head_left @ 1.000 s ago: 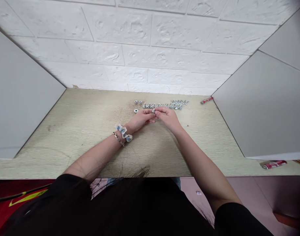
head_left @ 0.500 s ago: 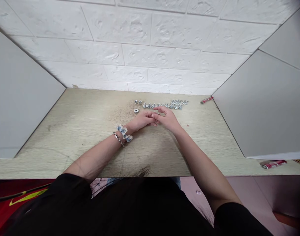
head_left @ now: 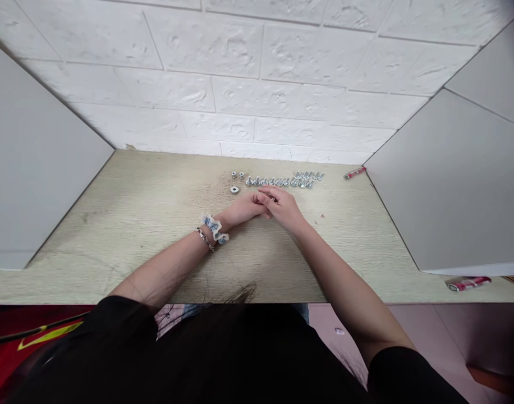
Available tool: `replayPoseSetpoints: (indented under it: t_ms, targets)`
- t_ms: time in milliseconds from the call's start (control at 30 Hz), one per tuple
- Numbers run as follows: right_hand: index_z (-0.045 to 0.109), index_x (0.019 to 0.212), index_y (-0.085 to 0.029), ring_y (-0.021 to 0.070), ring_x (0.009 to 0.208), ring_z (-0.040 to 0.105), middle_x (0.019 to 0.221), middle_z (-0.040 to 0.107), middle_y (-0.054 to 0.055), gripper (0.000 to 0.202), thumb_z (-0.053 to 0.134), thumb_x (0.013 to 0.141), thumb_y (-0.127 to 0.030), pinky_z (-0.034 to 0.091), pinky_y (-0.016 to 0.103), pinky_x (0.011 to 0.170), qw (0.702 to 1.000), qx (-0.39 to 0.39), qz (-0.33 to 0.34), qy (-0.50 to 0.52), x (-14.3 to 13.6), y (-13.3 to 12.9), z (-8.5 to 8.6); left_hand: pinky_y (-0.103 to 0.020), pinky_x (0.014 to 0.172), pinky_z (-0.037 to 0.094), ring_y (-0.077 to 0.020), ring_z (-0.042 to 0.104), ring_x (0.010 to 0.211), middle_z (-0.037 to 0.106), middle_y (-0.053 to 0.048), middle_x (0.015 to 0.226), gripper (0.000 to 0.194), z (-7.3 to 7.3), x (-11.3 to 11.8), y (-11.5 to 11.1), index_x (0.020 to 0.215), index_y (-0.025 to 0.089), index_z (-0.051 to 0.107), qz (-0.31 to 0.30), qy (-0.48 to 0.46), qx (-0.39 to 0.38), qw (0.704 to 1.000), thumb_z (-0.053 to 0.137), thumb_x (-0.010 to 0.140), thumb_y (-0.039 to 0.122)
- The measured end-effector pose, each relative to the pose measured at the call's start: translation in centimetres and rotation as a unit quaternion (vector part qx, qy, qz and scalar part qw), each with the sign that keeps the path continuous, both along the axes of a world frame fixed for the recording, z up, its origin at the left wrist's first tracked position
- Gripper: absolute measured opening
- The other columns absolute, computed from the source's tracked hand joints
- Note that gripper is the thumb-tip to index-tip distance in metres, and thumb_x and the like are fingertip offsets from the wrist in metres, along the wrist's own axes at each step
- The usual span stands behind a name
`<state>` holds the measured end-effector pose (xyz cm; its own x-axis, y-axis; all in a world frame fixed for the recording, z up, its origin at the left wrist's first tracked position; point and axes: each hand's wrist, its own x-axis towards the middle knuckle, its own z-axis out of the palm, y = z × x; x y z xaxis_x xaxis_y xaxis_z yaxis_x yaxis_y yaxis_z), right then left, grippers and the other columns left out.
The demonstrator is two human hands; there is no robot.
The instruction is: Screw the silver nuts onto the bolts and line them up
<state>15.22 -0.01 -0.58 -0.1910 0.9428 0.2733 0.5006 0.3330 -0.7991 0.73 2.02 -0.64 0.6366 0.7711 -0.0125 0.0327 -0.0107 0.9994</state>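
My left hand (head_left: 245, 209) and my right hand (head_left: 283, 207) meet over the middle of the worktop, their curled fingers overlapping. Something small and dark shows between them, too hidden to name. Just beyond the hands runs a row of silver bolts (head_left: 279, 182) with wide washer-like heads, standing shank up. Behind the row's right end lie several thinner screws (head_left: 308, 175). A round silver washer (head_left: 234, 190) rests flat beyond my left hand, and two small nuts (head_left: 237, 175) sit behind it.
A white brick-pattern wall (head_left: 223, 92) closes the back of the worktop (head_left: 147, 224). Grey panels stand at left (head_left: 42, 151) and right (head_left: 442, 185). One red battery (head_left: 355, 173) lies by the right panel, another red battery (head_left: 468, 283) near the front edge.
My right hand's fingers have curled down and closed in over my left fingers. The bolts, nuts and washer stay where they were.
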Motion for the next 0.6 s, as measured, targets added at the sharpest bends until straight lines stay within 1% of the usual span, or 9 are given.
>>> replayPoseSetpoints:
  t_ms: [100,167,267,367,600]
  targets:
    - [0.070,0.098,-0.023,0.0202,0.099,0.061,0.106,0.068,0.006,0.032,0.055,0.083,-0.046,0.047,0.036,0.088,1.000,-0.005,-0.018,0.014,-0.08,-0.23,0.51,-0.022,0.071,0.046,-0.0080,0.058,0.067,0.065,0.002,0.066,0.002,-0.01,0.06,-0.04,0.065,0.011,0.064,0.020,-0.030,-0.036,0.999,0.065,0.064,0.013]
    - [0.070,0.095,-0.022,0.0195,0.095,0.062,0.101,0.069,0.005,0.028,0.056,0.082,-0.042,0.048,0.035,0.085,0.999,-0.004,-0.034,0.026,-0.15,-0.37,0.79,-0.020,0.067,0.045,-0.0061,0.057,0.063,0.063,0.002,0.065,0.009,0.03,0.08,-0.08,0.071,0.011,0.064,0.038,-0.047,-0.069,0.996,0.067,0.066,0.018]
    - [0.070,0.089,-0.021,0.0190,0.092,0.062,0.096,0.069,0.004,0.025,0.053,0.083,-0.038,0.048,0.035,0.086,0.998,0.005,-0.045,0.047,-0.18,-0.41,0.90,-0.017,0.062,0.044,-0.0038,0.056,0.059,0.063,0.002,0.068,0.021,0.08,0.11,-0.10,0.083,0.010,0.065,0.063,-0.066,-0.101,0.991,0.071,0.067,0.022]
    - [0.069,0.085,-0.021,0.0187,0.089,0.062,0.093,0.069,0.004,0.025,0.050,0.083,-0.037,0.048,0.036,0.084,0.997,-0.006,-0.049,0.058,-0.02,-0.28,0.79,-0.016,0.061,0.043,-0.0029,0.056,0.060,0.063,0.002,0.071,0.024,0.04,0.17,-0.07,0.087,0.011,0.065,0.073,-0.073,-0.111,0.988,0.072,0.067,0.021]
    - [0.066,0.088,-0.022,0.0195,0.091,0.061,0.097,0.067,0.003,0.019,0.055,0.077,-0.033,0.048,0.037,0.083,0.997,-0.046,-0.049,0.042,0.63,0.09,0.63,-0.016,0.057,0.039,-0.0027,0.056,0.057,0.063,0.001,0.073,0.028,0.00,0.14,-0.10,0.092,0.011,0.064,0.105,-0.040,-0.118,0.987,0.073,0.069,0.024]
